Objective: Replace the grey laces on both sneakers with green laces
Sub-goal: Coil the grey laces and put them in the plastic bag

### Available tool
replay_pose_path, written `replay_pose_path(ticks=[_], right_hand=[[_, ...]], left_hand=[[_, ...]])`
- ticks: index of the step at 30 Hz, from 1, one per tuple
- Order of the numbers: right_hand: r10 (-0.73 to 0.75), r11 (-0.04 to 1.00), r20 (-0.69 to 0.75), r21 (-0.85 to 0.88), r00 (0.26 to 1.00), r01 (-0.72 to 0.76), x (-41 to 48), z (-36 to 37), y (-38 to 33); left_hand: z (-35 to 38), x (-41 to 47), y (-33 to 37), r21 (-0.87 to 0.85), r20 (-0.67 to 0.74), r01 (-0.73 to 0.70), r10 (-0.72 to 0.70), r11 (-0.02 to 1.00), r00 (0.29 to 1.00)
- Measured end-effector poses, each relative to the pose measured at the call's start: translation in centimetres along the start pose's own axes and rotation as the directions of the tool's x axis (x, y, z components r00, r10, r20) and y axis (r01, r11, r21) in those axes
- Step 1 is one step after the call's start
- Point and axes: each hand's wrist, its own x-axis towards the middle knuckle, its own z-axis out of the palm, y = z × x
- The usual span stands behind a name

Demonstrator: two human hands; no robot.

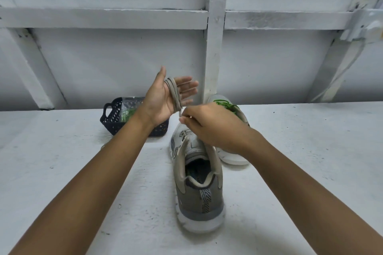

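Two sneakers on the table, one view from the head.

- Far sneaker: stands to the far right of the pair, partly behind the right hand. Green laces cross its top, so this one reads as done.
- Near sneaker: mid-table, heel toward the camera. No lace shows on the visible part of its opening; the front is hidden by the right hand.
- Grey lace: off the table, wound in several turns round the left hand. That hand is raised above and left of the near sneaker, its fingers straight and spread, gripping nothing. One end of the lace drops to the right hand, whose fingers pinch it just above the near sneaker's front.
- Dark basket: far left of the sneakers, behind the left wrist. It holds a clear packet with something green inside, probably the second green lace.

Progress, as judged: a little past halfway. One sneaker is relaced, and the other appears stripped with its grey lace being coiled. What is left is to set the coil aside, fetch the packet and thread the near sneaker.
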Motion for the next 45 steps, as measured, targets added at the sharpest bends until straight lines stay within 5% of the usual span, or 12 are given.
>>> replay_pose_path(ticks=[4,8,10,14,18,23,27,35,40,45], right_hand=[[-0.026,0.999,-0.156,0.025,0.987,0.03,1.4,-2.4,0.6],[0.072,0.911,-0.209,0.411,0.975,0.021,3.0,-2.9,2.7],[0.135,0.756,-0.147,0.655,0.98,-0.006,3.4,-2.1,3.7],[0.154,0.286,0.019,0.956,0.988,-0.063,3.2,0.7,4.8],[0.122,0.124,0.076,0.988,0.99,-0.091,2.5,2.5,4.9],[0.083,0.12,0.069,0.99,0.994,-0.079,1.6,2.6,5.1],[0.034,0.223,0.056,0.973,0.998,-0.062,1.2,2.5,4.8],[0.252,0.188,0.091,0.972,0.963,-0.141,1.7,2.8,3.9],[0.32,0.342,0.091,0.917,0.943,-0.205,2.9,2.2,2.4],[0.324,0.565,0.114,0.773,0.939,-0.289,5.6,2.4,0.9]], left_hand=[[0.3,-1.1,-1.4,0.181,0.16,0.131,-0.161,0.975,0.974],[0.4,-1.7,-1.8,0.262,0.307,0.153,-0.233,0.953,0.923],[0.5,-1.9,-1.9,0.196,0.391,0.184,-0.249,0.963,0.886],[0.7,-2.0,-1.9,0.073,0.499,0.206,-0.215,0.976,0.84],[0.8,-2.0,-1.8,0.033,0.52,0.203,-0.19,0.979,0.833],[0.6,-2.1,-1.6,-0.037,0.486,0.223,-0.177,0.974,0.856],[0.7,-2.2,-1.4,-0.039,0.429,0.225,-0.188,0.974,0.884],[1.4,-2.8,-1.7,0.054,0.009,0.131,-0.131,0.99,0.991],[0.4,-3.6,-1.3,0.076,-0.233,0.019,-0.001,0.997,0.972],[-2.5,-5.7,-0.5,0.179,-0.292,-0.032,0.084,0.983,0.953]])
